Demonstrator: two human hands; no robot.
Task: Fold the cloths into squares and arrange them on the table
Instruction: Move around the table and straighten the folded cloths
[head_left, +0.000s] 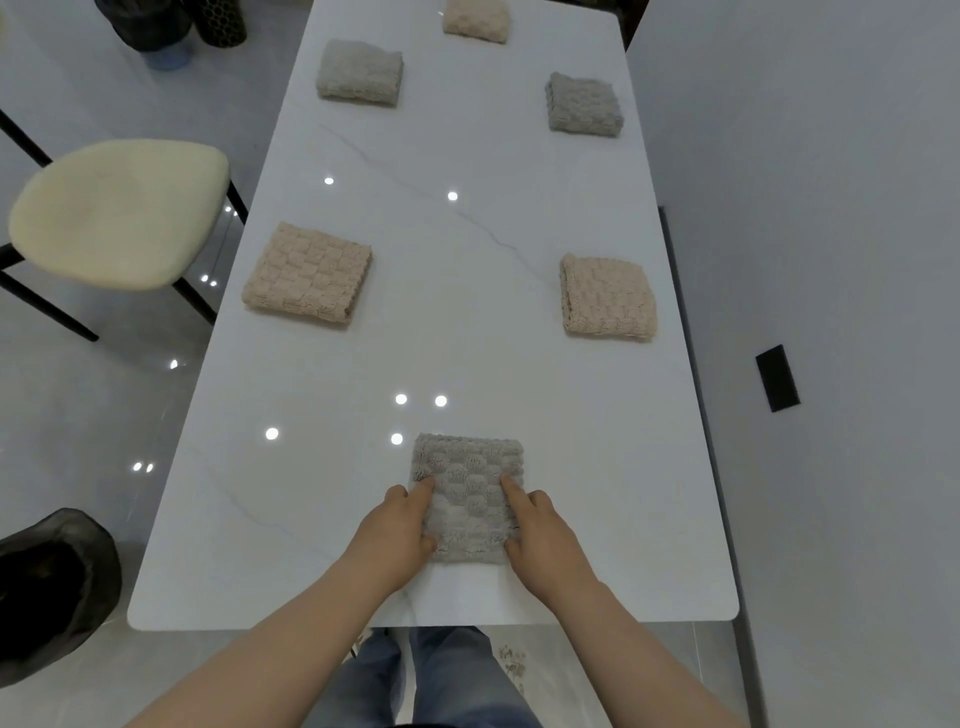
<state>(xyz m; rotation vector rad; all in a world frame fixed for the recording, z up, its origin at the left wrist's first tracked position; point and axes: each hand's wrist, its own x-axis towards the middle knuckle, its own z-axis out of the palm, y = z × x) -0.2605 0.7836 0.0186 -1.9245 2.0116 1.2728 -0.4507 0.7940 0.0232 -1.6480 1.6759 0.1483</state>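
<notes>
A grey textured cloth (467, 493), folded into a square, lies near the front edge of the white marble table (467, 364). My left hand (397, 530) rests against its left edge, index finger stretched onto the fabric. My right hand (540, 535) lies on its right edge, index finger pointing forward on the cloth. Further back lie folded squares: a beige cloth at the left (307, 273), a beige cloth at the right (607, 297), a grey cloth at the far left (360, 73), a grey cloth at the far right (584, 104), and a beige cloth at the far end (475, 20).
A cream-seated chair (119, 213) stands left of the table. A dark bin (52, 587) sits on the floor at the near left. A white wall (805, 208) with a black socket (777, 378) runs along the table's right side. Dark containers (171, 23) stand at the far left.
</notes>
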